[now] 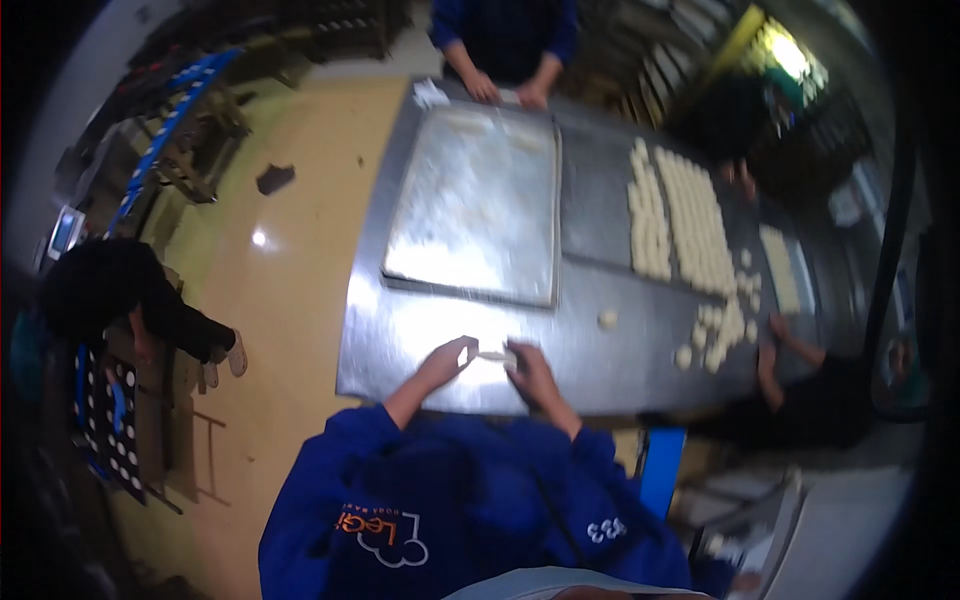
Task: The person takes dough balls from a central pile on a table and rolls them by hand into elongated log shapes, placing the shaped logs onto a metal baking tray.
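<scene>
Between my two hands, a short strip of pale dough (493, 356) stretches just above the near edge of a steel table (610, 375). My left hand (450, 362) closes its fingers on one end of the strip, and my right hand (533, 373) closes on the other. A flat metal tray (475, 200), seemingly on top of others, lies beyond my hands. To their right a single round dough piece (607, 319) rests on the table.
Long rows of dough pieces (695, 220) and a loose dough pile (720, 330) occupy the table's right side. Co-workers' hands (508, 92) handle something at the far edge; another worker's hands (770, 355) are at the right. A person (130, 300) sits at the left.
</scene>
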A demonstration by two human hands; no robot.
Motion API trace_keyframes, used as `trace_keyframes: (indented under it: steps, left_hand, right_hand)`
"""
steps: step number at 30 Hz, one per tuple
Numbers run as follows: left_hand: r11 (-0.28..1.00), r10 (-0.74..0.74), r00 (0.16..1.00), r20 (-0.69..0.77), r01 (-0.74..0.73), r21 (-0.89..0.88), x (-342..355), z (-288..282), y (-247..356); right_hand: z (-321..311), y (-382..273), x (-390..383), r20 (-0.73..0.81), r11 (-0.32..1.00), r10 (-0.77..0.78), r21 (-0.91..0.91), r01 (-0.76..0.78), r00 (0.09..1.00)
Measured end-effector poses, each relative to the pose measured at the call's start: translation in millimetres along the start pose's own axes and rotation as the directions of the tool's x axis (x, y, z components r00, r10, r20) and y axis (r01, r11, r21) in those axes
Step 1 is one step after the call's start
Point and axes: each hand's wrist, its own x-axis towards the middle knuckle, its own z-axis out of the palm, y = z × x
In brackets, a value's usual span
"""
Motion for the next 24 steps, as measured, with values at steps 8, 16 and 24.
trace_keyframes:
  steps: [8, 16, 24]
  left_hand:
    - [1.000, -0.019, 0.999, 0.029, 0.019, 0.004, 0.9, -24.0, 30.3]
    - [0.997, -0.047, 0.999, 0.011, 0.046, 0.054, 6.2, -34.1, 33.9]
    - [0.952, 0.181, 0.981, -0.064, -0.158, 0.263, -0.9, -35.7, 31.5]
  right_hand:
    - [-17.4, -21.7, 16.7, 0.101, 0.952, 0.264, 0.136, -0.276, 0.959]
    - [-24.4, -9.1, 8.9, -0.041, 0.980, 0.137, 0.149, -0.130, 0.990]
    - [-24.4, -7.3, -3.5, -0.165, 0.997, 0.033, -0.056, -0.043, 0.986]
